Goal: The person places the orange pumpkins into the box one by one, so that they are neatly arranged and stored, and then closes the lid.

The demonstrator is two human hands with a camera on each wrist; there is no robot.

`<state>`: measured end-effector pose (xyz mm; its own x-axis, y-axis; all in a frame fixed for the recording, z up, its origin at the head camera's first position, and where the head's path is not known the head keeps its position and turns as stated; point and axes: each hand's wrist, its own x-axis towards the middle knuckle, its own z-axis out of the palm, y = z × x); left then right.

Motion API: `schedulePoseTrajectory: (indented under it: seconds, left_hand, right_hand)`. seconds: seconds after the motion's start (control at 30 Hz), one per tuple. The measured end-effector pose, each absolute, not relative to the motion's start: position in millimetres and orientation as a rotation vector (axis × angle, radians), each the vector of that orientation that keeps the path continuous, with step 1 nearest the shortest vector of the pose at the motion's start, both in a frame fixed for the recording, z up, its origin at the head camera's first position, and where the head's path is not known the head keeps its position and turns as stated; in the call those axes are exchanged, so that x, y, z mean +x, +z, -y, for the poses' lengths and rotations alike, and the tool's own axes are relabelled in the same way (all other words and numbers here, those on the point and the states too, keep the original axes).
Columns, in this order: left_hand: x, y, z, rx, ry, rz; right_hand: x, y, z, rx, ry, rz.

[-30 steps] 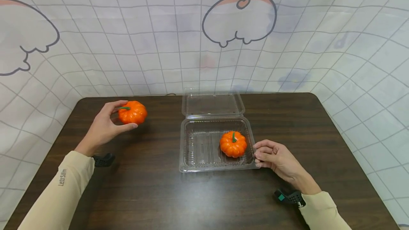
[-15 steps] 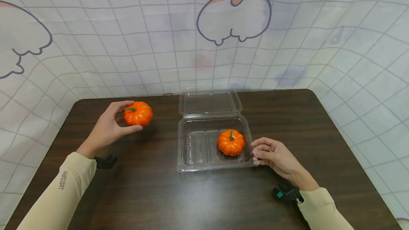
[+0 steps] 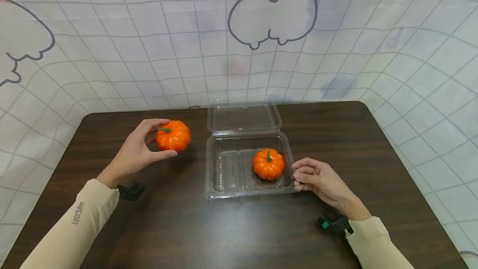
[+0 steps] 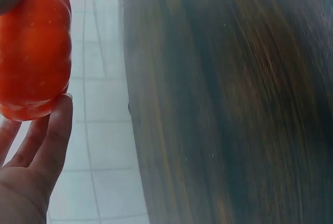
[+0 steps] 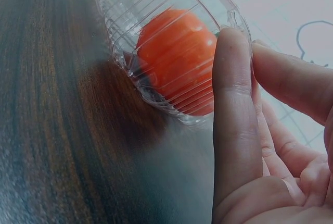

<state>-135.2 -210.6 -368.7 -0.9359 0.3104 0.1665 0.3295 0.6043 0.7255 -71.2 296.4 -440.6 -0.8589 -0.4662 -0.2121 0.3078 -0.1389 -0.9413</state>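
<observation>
My left hand [image 3: 136, 150] grips a small orange pumpkin [image 3: 174, 136] with a green stem, thumb on the near side and fingers on the far side. In the left wrist view this pumpkin [image 4: 34, 52] shows above the table surface. A clear plastic clamshell container [image 3: 229, 195] lies with its lid open, to the right of the left hand. Inside its right half sits a second orange pumpkin [image 3: 268, 164], stem up. My right hand [image 3: 323, 182] pinches the container's right rim between thumb and fingers; the right wrist view shows the pinch on the clear edge [image 5: 242, 21].
The dark wooden table [image 3: 179, 227] runs back to a white grid-patterned cloth [image 3: 168, 45] with cartoon drawings. Toward that cloth leans the container's hinged lid [image 3: 244, 118]. The table's back edge lies close behind the lid.
My left hand has carried its pumpkin to the right, closer to the container. The right hand keeps its pinch on the rim, and the pumpkin inside stays put.
</observation>
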Motion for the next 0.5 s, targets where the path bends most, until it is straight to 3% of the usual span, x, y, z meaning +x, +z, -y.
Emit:
schedulePoseTrajectory:
  seconds: [0.5]
  left_hand:
    - [-130,-362,188,-0.571,-1.320,2.784]
  right_hand:
    - [-72,-440,-296,-0.164,-2.046,-1.622]
